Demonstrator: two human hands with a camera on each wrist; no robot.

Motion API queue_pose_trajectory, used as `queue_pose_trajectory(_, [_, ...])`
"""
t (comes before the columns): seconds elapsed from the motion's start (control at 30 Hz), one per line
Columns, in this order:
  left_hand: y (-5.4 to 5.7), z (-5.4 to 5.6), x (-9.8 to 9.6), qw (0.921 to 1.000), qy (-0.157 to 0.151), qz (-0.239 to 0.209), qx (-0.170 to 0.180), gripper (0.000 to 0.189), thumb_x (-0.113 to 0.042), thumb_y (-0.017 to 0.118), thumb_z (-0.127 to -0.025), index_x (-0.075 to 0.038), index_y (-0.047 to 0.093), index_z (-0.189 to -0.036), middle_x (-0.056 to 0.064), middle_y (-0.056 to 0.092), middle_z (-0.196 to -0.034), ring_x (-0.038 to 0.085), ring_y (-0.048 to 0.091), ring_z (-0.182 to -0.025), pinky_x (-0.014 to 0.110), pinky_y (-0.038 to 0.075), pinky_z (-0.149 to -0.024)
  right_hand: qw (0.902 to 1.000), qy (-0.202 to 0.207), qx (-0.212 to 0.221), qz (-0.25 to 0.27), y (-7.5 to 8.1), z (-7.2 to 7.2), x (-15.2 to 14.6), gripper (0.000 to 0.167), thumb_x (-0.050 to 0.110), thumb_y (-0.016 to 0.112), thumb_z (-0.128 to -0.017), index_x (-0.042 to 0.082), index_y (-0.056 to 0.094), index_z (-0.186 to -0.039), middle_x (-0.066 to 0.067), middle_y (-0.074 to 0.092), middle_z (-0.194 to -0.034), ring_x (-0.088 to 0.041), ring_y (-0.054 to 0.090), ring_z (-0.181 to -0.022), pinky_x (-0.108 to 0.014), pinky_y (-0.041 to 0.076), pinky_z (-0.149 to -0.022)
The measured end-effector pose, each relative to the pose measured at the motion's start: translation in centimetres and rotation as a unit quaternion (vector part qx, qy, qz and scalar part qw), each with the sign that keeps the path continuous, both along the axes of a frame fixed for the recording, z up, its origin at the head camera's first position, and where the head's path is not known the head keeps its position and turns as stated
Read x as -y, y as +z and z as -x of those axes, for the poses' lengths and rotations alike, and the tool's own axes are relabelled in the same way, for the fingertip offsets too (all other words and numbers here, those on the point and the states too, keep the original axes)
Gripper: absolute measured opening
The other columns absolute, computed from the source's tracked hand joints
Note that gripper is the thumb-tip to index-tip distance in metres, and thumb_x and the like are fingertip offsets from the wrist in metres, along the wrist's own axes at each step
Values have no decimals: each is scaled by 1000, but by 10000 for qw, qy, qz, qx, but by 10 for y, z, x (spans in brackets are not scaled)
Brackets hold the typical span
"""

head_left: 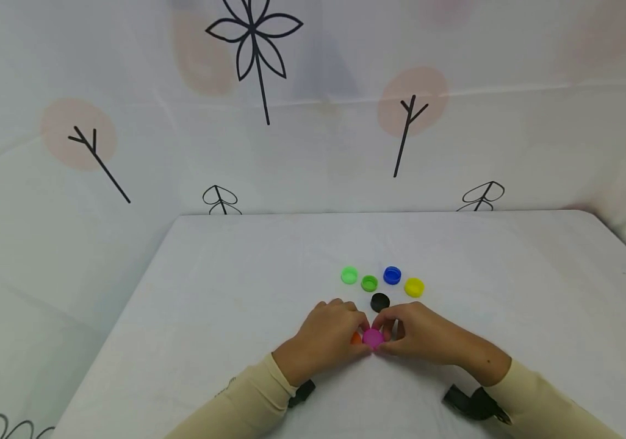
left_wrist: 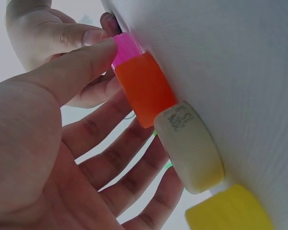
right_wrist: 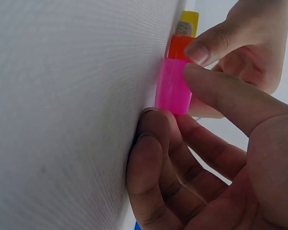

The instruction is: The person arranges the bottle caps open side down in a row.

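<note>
Between both hands sits a pink bottle cap (head_left: 373, 339) on the white table, its side (right_wrist: 175, 88) facing my right wrist camera. My right hand (head_left: 425, 329) pinches it between thumb and fingers from the right. From the other side my left hand (head_left: 328, 334) pinches its edge with thumb and fingertips, right by the seam with an orange cap (left_wrist: 145, 88). The orange cap stands against the pink one, mostly covered by my left hand in the head view. A whitish cap (left_wrist: 189, 148) with printed figures and a yellow cap (left_wrist: 233, 211) continue the row.
Beyond the hands lie a black cap (head_left: 380, 302), a light green cap (head_left: 349, 275), a darker green cap (head_left: 370, 283), a blue cap (head_left: 392, 275) and another yellow cap (head_left: 414, 288). A patterned cloth (head_left: 313, 152) hangs behind the table (head_left: 225, 274).
</note>
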State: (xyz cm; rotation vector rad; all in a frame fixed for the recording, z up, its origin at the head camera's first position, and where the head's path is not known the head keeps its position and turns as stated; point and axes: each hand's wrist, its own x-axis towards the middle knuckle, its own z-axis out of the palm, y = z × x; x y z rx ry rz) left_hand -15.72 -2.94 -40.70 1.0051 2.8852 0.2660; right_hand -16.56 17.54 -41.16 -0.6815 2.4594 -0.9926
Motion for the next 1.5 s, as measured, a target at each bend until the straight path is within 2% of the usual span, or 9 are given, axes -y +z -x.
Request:
queue_pose_trajectory(0.7, [-1,-3,-1,9998,-33,63,-176,27,-45,79,-84,-23,77,-99,-8,69,-95,8,56,-83,23,44,-68,9999,-26,-58,-113,1,-2,1,26,28,82,-83,14,73,-103,10,61,-77,-6,57,-72,-20,52,-63])
queue_pose_trajectory(1.0, [-3,-3,2,9999,-38,-89,48,31,-45,78,-84,-21,77,-104,-7,69,-93,7,53,-79,22,43,-67,9998,55,-184,-113,5,-5,-2,25,27,78,-87,14,70,-107,9,63,-81,-7,59,-69,-21,52,-63])
queue_pose_trajectory(1.13, [-2,-1,6,9991,-10,-323,277,36,-48,74,-87,-20,76,-109,-7,71,-97,8,58,-85,25,45,-72,9967,-289,-754,-120,6,-4,-4,15,26,74,-91,16,71,-102,10,65,-83,-6,59,-73,-21,52,-64])
queue_pose_trajectory(1.2, [0,1,8,9989,20,-386,271,37,-49,71,-90,-20,75,-111,-7,73,-101,10,62,-91,28,46,-76,9919,-534,-1152,-83,5,-3,-5,11,23,73,-91,16,71,-99,10,66,-85,-5,59,-77,-21,52,-66])
queue_pose_trajectory(1.3, [5,4,9,9989,126,-408,204,37,-48,69,-92,-20,73,-116,-6,74,-108,13,66,-99,34,48,-83,9845,-869,-1522,-3,4,-1,-6,11,17,72,-91,12,70,-101,6,68,-89,-7,60,-79,-21,52,-66])
queue_pose_trajectory(1.5, [9,8,3,9979,509,-331,228,41,-46,68,-93,-20,68,-126,-5,73,-110,14,66,-105,40,51,-90,9832,-1173,-1392,-166,5,1,-9,30,16,71,-92,5,66,-119,-1,67,-91,-10,61,-77,-20,52,-63])
